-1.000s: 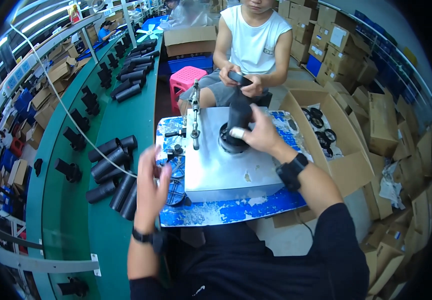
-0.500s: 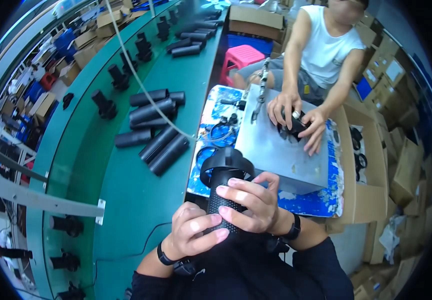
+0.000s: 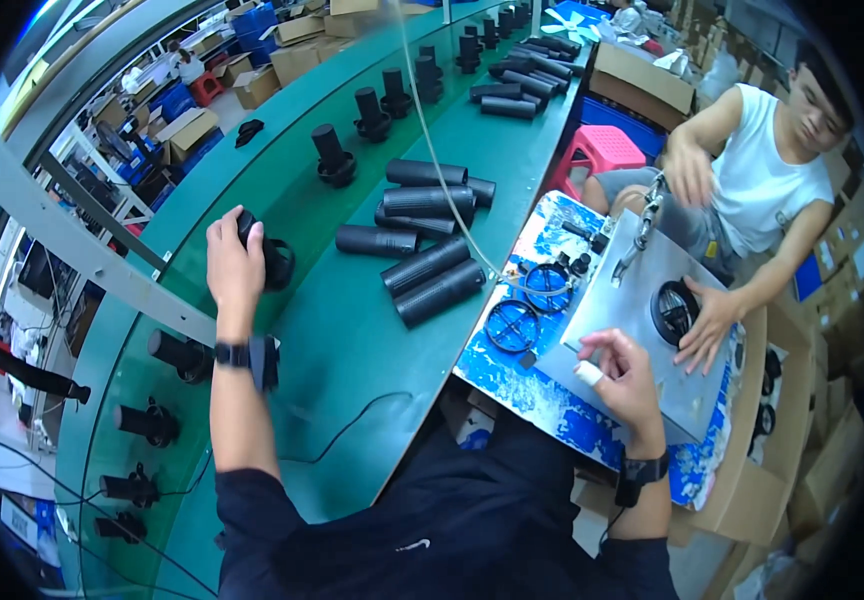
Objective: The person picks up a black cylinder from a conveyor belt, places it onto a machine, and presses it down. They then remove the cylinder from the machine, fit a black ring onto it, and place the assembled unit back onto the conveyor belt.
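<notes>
My left hand [image 3: 235, 262] is closed around a black ribbed tube with a wide ring [image 3: 279, 265] at one end, over the far left part of the green bench. My fingers cover most of the tube. My right hand [image 3: 624, 385] is raised near the front corner of a grey metal box [image 3: 602, 325]; its fingers are loosely bent, the thumb apart, with nothing seen in them. A white wrap shows on the thumb. Loose black tubes [image 3: 439, 292] lie on the bench between my hands. Similar ringed tubes [image 3: 332, 155] stand in a row along its far side.
A co-worker's hand [image 3: 714, 325] rests beside a black ring [image 3: 674, 312] on the metal box. Wire-spoked black rings [image 3: 512, 327] lie on the worn blue table [image 3: 482, 370]. A pale hose [image 3: 430, 140] hangs across the bench. A pink stool [image 3: 607, 150] and cardboard box [image 3: 642, 85] stand beyond.
Both hands were together on the ringed tube. My left hand has carried it to the far left; my right hand has let go and moved right. The view has turned left.
</notes>
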Motion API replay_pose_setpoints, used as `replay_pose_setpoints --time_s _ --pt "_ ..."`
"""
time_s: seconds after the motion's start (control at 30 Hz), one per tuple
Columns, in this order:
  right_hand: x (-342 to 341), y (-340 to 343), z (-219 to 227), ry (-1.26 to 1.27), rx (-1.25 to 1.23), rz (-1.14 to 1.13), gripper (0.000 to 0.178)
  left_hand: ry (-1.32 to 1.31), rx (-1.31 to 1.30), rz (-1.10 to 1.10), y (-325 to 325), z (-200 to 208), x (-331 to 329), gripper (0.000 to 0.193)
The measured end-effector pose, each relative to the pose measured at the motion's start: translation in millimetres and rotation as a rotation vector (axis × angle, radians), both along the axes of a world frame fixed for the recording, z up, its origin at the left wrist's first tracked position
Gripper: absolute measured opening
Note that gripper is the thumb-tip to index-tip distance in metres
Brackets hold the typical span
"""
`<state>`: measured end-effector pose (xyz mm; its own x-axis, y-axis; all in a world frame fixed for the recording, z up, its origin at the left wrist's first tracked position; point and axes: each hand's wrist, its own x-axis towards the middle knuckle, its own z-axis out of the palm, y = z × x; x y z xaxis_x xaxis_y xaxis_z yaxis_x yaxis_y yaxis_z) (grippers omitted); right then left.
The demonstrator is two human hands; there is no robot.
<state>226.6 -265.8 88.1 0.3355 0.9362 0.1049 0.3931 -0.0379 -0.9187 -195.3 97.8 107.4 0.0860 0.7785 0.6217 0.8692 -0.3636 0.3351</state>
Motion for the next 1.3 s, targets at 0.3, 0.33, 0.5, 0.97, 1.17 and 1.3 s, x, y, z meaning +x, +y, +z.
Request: replay_pose_setpoints --time_s 0.3,0.33,0.5,0.97,1.17,1.3 --pt "-8 0 -7 -0.127 0.126 -0.029 0.034 0.051 -0.043 0.338 71 -48 17 0.045" --pt "-8 2 -7 -0.155 0.125 -0.027 0.035 0.111 0.041 0.325 65 -40 28 0.045" --pt "-8 12 -7 -0.193 0.111 -0.019 0.034 0.083 -0.056 -0.547 45 -63 100 0.056" --pt "-11 12 -6 -0.165 0.08 -0.045 0.032 0.026 -0.19 -0.61 36 -74 129 0.069" --pt "-12 0 -3 -0.225 0.105 -0.037 0.032 -0.394 -0.261 -0.898 -65 -9 95 0.073" --pt "-34 13 7 -0.016 0.116 -0.047 0.046 -0.645 -0.574 -1.224 -123 19 130 0.075"
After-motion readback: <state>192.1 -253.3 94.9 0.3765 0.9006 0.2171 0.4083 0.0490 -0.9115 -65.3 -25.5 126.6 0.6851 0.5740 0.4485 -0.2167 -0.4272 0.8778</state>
